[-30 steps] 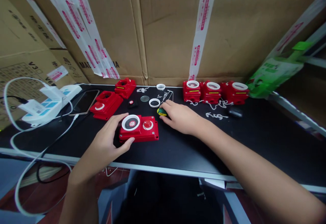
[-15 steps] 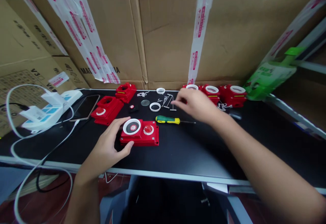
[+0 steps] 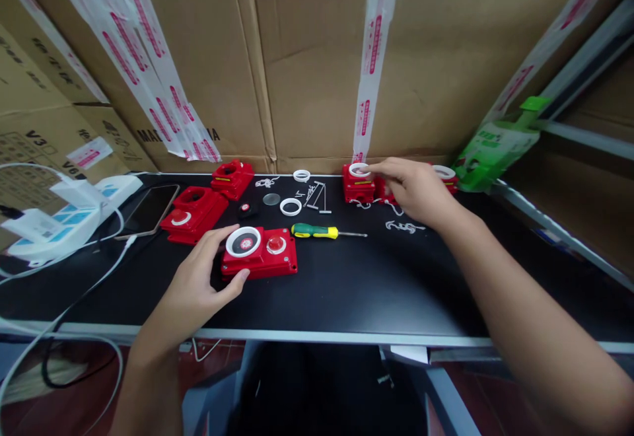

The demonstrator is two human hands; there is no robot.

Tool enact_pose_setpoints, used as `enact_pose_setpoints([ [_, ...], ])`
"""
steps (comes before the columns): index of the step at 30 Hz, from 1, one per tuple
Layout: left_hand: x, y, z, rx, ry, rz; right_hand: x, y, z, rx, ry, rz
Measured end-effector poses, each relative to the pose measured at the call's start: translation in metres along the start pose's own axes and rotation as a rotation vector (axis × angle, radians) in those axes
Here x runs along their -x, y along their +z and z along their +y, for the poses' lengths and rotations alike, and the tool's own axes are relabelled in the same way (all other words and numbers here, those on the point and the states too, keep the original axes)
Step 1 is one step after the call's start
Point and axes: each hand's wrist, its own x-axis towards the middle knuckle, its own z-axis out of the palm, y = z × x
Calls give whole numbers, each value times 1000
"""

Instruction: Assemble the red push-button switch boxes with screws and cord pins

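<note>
My left hand (image 3: 201, 281) grips the left end of a red alarm box (image 3: 259, 259) with a white-ringed round window and a red button, lying flat on the black table (image 3: 347, 290). My right hand (image 3: 413, 188) reaches to the back, over a row of red boxes with white rings; its fingertips touch the white ring of the leftmost box (image 3: 357, 182). Its fingers are curved and together; whether they pinch the ring I cannot make out. A green and yellow screwdriver (image 3: 321, 231) lies free just right of the held box.
Two more red housings (image 3: 195, 206) (image 3: 232, 177), loose white rings (image 3: 290, 207), a clear disc, screws and white strings lie at the back. A phone (image 3: 148, 209) and a power strip (image 3: 64, 218) with cables are left. Cardboard boxes wall the back; a green pouch (image 3: 490, 148) hangs right.
My right hand let go of the screwdriver, which now lies on the table, and moved back and right to the row of red boxes. My left hand kept its hold.
</note>
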Motion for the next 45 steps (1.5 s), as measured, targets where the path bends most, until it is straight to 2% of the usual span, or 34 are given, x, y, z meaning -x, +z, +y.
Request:
enact_pose_setpoints([
  [2,0,-1,1,-14,3,0,0,2,1,-30,-42,-83],
  [5,0,-1,2,-26,15,4,0,12,1,-7,16,-166],
  [8,0,0,2,-29,24,5,1,25,-5,-31,-12,-221],
  [13,0,0,4,-6,12,-1,7,44,-23,-70,-77,-223],
  [18,1,1,7,35,-8,7,5,48,-39,-143,-120,-214],
  [20,1,1,7,49,-10,6,-8,47,-45,-201,-217,-297],
  [22,2,2,6,53,-11,5,-30,48,-51,-207,-371,-449],
  [24,2,2,6,51,-13,5,-59,56,-58,-96,-460,-547],
  [30,0,-1,5,32,-43,24,-140,118,-78,108,-336,-475],
  [33,-1,-3,4,10,-61,69,-157,148,-87,186,-296,-496],
  [36,-1,-4,4,19,-74,80,-164,164,-93,231,-273,-515],
  [41,-2,-5,3,46,-82,85,-170,162,-96,234,-242,-503],
  [45,-1,-4,-2,50,-91,132,-173,125,-94,163,-216,-429],
])
